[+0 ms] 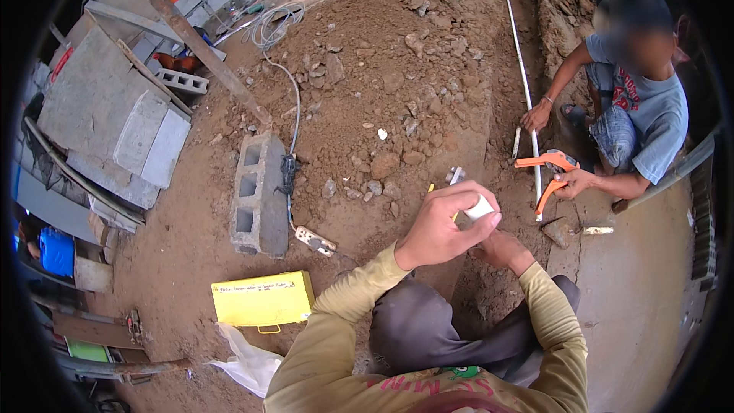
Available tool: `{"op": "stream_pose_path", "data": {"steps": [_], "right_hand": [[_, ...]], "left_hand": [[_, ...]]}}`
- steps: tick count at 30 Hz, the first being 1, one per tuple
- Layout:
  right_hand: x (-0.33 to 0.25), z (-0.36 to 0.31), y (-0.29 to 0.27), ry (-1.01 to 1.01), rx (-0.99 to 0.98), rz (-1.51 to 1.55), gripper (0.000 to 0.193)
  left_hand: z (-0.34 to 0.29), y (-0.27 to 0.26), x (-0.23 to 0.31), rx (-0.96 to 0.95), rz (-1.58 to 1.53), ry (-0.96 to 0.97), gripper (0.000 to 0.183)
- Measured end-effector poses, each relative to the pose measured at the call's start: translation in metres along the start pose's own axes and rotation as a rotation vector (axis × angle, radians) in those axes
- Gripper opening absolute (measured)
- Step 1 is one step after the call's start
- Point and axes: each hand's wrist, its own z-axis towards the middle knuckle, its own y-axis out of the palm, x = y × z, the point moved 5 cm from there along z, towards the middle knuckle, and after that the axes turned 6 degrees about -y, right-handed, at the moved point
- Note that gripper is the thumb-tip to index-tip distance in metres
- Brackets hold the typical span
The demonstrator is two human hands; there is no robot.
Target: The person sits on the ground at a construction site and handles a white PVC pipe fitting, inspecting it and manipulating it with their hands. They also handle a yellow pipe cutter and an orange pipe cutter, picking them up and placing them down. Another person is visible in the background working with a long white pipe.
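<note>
My left hand (442,223) is closed, with a short white plastic pipe fitting (480,208) pinched between thumb and fingers. Just below and to its right is my right hand (505,251); its fingers are mostly hidden behind the left hand, so I cannot tell what they hold. Thin yellow strips (430,187) show beside my left hand, partly covered by it. Past them lies a small grey-white item (457,175), too small to name. At right, a crouching co-worker (638,92) steadies a long white pipe (526,76) and grips an orange pipe cutter (556,160) at its near end.
A yellow metal case (264,300) lies at my left, near a white plastic bag (248,359). Beyond are a power strip (313,241) with a cable and an upright concrete hollow block (261,195). A dirt mound (359,84) rises ahead; a concrete slab (627,298) extends at right.
</note>
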Motion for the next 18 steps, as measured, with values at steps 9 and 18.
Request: {"op": "stream_pose_path", "data": {"steps": [9,18], "right_hand": [[0.007,-0.006,-0.001,-0.391,0.595,-0.153,0.053],[0.009,-0.008,-0.001,-0.53,0.639,-0.169,0.059]], "left_hand": [[0.091,0.06,0.121,0.115,0.159,0.772,0.019],[0.132,0.08,0.154,0.334,0.214,0.751,0.028]]}}
